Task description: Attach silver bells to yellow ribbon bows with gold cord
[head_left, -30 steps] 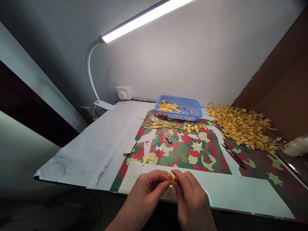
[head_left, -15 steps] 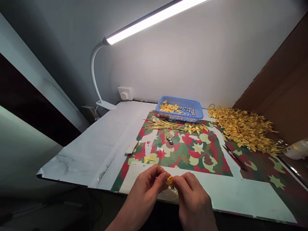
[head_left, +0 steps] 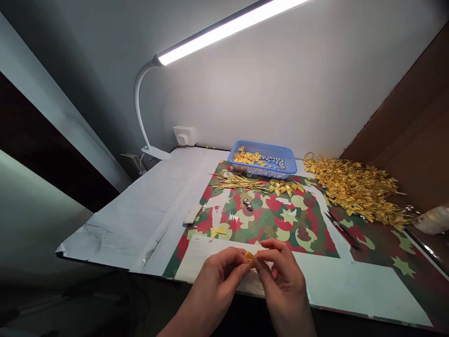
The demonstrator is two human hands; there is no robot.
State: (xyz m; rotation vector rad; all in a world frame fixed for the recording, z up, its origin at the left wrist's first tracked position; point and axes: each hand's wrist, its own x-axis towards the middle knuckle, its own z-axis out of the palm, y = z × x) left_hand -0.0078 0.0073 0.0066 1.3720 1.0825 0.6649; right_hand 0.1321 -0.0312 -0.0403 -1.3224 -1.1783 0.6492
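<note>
Between my fingertips, over the front edge of the table, is a small yellow ribbon bow [head_left: 249,256]. My left hand [head_left: 221,276] pinches it from the left side. From the right, the thumb and forefinger of my right hand [head_left: 282,274] close on its other side, and the other fingers curl. Parts of the bow are hidden behind the fingers. Just beyond my hands, yellow ribbon pieces [head_left: 218,231] lie on the patterned paper. Several silver beads [head_left: 247,204] sit in a short cluster farther back.
A blue basket [head_left: 291,161] holds yellow bows and silver beads. In front lie gold twist ties [head_left: 238,181] and more yellow bows [head_left: 285,187]. To the right are a pile of gold bows [head_left: 354,187] and dark-tipped scissors or tweezers [head_left: 342,229]. A clip lamp [head_left: 140,103] stands at left.
My right hand has turned, with its fingers lifting and its grip shifting on the bow. My left hand stays pinched on the bow, slightly farther right. The table items look unchanged.
</note>
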